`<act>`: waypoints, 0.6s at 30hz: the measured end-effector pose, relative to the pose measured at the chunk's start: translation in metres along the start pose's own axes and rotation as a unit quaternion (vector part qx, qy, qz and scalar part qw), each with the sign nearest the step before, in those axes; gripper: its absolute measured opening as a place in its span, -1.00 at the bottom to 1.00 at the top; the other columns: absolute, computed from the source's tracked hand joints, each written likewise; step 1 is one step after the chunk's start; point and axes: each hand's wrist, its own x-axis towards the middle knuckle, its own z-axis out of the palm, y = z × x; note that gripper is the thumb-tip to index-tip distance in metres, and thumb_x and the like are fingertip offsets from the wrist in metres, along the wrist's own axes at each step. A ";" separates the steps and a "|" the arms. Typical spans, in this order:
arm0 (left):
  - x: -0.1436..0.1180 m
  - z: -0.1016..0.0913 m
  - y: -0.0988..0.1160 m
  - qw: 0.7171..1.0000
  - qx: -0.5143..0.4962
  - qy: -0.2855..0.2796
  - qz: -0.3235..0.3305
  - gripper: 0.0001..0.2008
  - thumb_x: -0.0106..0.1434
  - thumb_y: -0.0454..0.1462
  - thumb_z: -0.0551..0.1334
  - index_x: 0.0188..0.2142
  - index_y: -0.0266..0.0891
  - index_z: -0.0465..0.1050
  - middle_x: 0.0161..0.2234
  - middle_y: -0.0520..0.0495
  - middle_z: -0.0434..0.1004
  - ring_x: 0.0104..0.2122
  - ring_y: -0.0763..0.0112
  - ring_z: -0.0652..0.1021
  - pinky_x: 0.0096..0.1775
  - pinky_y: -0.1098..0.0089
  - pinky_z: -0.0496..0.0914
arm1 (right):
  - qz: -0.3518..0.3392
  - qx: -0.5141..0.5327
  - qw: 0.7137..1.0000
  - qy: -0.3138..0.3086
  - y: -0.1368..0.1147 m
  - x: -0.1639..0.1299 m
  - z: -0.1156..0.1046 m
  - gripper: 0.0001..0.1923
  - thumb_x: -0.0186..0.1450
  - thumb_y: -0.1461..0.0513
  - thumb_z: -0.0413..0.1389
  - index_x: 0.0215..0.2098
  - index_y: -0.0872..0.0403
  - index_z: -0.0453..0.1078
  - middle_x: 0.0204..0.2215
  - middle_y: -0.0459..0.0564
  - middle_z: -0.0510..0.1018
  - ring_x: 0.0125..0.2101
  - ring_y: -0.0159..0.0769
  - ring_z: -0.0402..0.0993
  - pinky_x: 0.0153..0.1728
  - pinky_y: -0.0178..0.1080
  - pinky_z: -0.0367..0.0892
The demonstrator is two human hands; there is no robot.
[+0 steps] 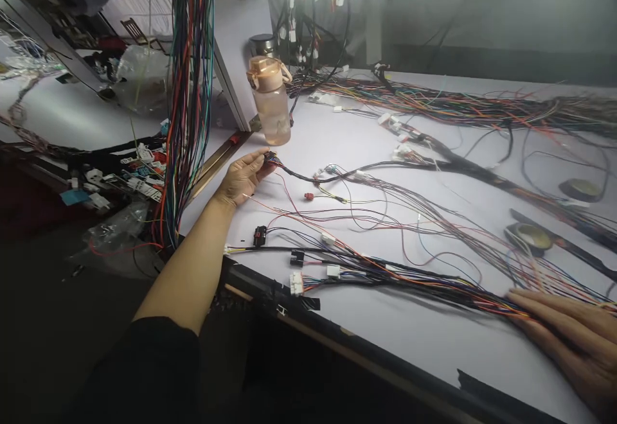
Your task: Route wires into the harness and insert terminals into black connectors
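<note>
Just in front of the bottle [273, 112], the left hand [242, 176] pinches a dark connector [271, 156], while the right hand [576, 334], well right of the bottle, covers a wire bundle [424, 288], grip unclear, apparently arranging branches, which calls for tangle-free guiding.

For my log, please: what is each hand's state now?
Left hand: closed, holding the black cable's end.
Right hand: laid on the wire bundle; grip cannot be told.
</note>
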 end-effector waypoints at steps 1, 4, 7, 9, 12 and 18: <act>0.001 -0.001 -0.001 1.000 0.002 0.007 0.001 -0.78 0.21 -0.37 0.27 -0.13 -0.31 0.53 -0.14 -0.15 0.59 -0.16 0.40 0.59 0.05 0.28 0.43 | -0.011 0.014 1.000 -0.019 -0.003 0.001 -0.002 -0.53 0.26 -0.01 0.04 0.13 -0.55 0.24 -0.13 -0.21 0.57 -0.17 -0.05 0.53 -0.07 0.07 0.43; 0.002 -0.005 -0.005 0.999 0.012 0.030 0.003 -0.76 0.16 -0.36 0.32 -0.15 -0.35 0.53 -0.19 -0.16 0.59 -0.20 0.41 0.60 0.03 0.28 0.44 | -0.025 0.030 0.998 -0.044 -0.011 0.006 -0.007 -0.54 0.31 0.04 0.04 0.17 -0.45 0.24 -0.10 -0.16 0.55 -0.13 -0.03 0.52 -0.03 0.10 0.37; 0.005 -0.008 -0.008 0.997 0.045 0.058 0.004 -0.75 0.14 -0.34 0.35 -0.15 -0.34 0.52 -0.20 -0.15 0.59 -0.23 0.44 0.59 0.00 0.29 0.45 | -0.031 0.035 0.998 -0.038 -0.018 0.009 -0.011 -0.65 0.34 0.06 0.03 0.09 -0.27 0.36 -0.11 -0.09 0.56 -0.11 -0.05 0.50 0.00 0.06 0.35; 0.008 -0.009 -0.009 0.995 0.071 0.071 0.000 -0.75 0.14 -0.33 0.35 -0.16 -0.34 0.51 -0.22 -0.14 0.59 -0.27 0.47 0.58 -0.04 0.30 0.45 | -0.033 0.038 0.998 -0.026 -0.020 0.010 -0.012 -0.72 0.35 0.08 0.05 0.01 -0.18 0.43 -0.12 -0.06 0.56 -0.12 -0.09 0.50 0.01 0.01 0.35; 0.015 -0.009 -0.008 0.990 0.117 0.079 -0.018 -0.76 0.11 -0.34 0.36 -0.19 -0.37 0.51 -0.30 -0.14 0.59 -0.36 0.50 0.57 -0.14 0.34 0.46 | -0.039 0.038 0.998 -0.014 -0.019 0.009 -0.010 -0.74 0.35 0.09 0.07 -0.05 -0.09 0.48 -0.13 -0.05 0.56 -0.12 -0.12 0.50 0.00 -0.04 0.35; 0.024 -0.004 0.002 0.962 0.258 0.083 -0.046 -0.74 0.00 -0.33 0.41 -0.26 -0.34 0.56 -0.42 -0.10 0.58 -0.45 0.45 0.53 -0.26 0.37 0.42 | -0.054 0.035 0.998 -0.002 -0.017 0.010 -0.006 -0.76 0.35 0.10 0.08 -0.08 -0.04 0.50 -0.13 -0.04 0.57 -0.12 -0.14 0.50 -0.02 -0.08 0.35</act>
